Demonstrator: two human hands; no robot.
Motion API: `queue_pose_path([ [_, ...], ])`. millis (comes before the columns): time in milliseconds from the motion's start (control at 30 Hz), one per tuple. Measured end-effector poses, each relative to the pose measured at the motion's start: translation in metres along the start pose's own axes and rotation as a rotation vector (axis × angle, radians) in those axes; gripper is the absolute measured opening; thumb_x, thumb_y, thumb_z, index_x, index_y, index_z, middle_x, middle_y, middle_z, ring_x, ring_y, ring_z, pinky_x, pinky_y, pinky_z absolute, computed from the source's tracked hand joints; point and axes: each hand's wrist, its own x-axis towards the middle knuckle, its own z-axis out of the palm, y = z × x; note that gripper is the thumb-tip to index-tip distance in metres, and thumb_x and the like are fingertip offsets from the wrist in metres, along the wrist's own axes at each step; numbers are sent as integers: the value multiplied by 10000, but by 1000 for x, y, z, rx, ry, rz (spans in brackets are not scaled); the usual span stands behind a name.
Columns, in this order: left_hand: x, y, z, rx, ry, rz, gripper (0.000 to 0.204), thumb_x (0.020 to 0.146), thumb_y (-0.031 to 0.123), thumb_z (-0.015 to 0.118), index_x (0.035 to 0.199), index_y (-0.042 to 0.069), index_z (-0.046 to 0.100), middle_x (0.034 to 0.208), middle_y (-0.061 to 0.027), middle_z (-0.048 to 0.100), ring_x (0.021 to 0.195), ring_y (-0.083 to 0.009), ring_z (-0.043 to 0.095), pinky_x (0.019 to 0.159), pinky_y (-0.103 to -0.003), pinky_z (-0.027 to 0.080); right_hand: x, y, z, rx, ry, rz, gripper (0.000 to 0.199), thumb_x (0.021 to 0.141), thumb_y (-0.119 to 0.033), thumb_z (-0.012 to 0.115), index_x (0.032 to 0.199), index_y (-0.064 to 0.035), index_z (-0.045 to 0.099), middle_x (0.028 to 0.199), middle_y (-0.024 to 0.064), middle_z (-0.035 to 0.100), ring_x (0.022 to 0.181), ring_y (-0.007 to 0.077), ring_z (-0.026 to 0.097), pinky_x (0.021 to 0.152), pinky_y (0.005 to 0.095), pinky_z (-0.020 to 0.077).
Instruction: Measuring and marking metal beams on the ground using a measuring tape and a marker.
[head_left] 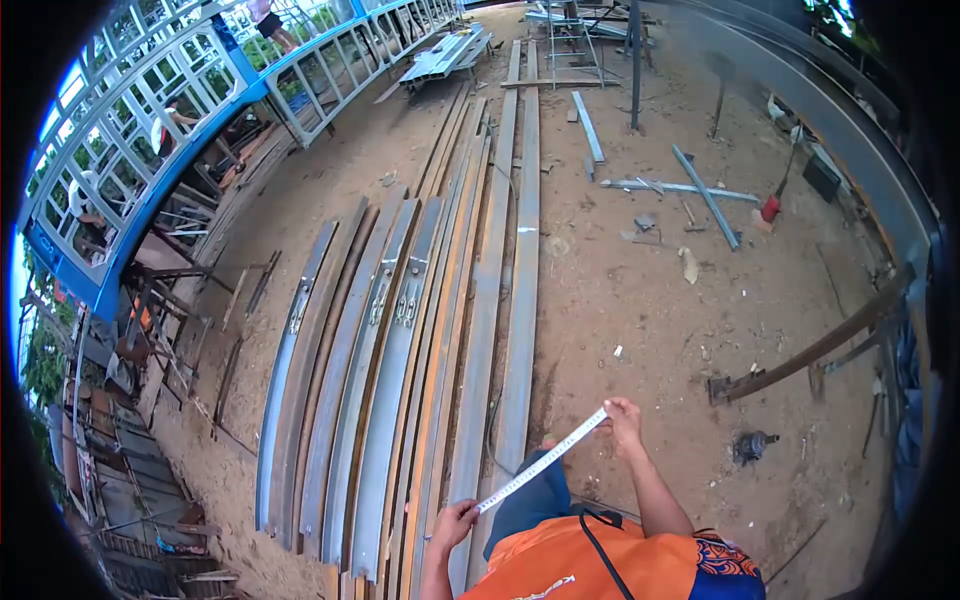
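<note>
Measuring tape: could slip if a pinch loosens
Left fingers: pinching one end
Right fingers: pinching the other

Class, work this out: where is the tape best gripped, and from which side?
The tape is likely best pinched at its visible ends, left hand from lower left, right hand from the right: it is a thin strip slanting between them, its marked face clear.

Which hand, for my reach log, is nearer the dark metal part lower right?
Right. The right hand is left of the dark metal part; the left hand, farther left.
</note>
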Motion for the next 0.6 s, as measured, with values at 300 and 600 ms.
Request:
queue_pose_path([
  [300, 265, 135, -14, 213, -338, 189, 291, 1010, 313, 641, 1154, 78, 735, 804, -61, 696, 719, -157, 636, 680, -341, 505, 143, -48, -6, 44, 224, 179, 156, 975, -103, 686, 1031, 26, 618, 865, 149, 713, 726, 290, 751, 577, 393, 661],
  [600, 495, 342, -5, 306, -210, 338, 374, 1015, 409, 572, 1086, 77, 727, 927, -195, 731, 933, -376, 707, 816, -493, 532, 370, -193, 95, -159, -102, -79, 162, 1019, -95, 627, 999, 64, 605, 821, 166, 718, 634, 236, 734, 563, 336, 644],
])
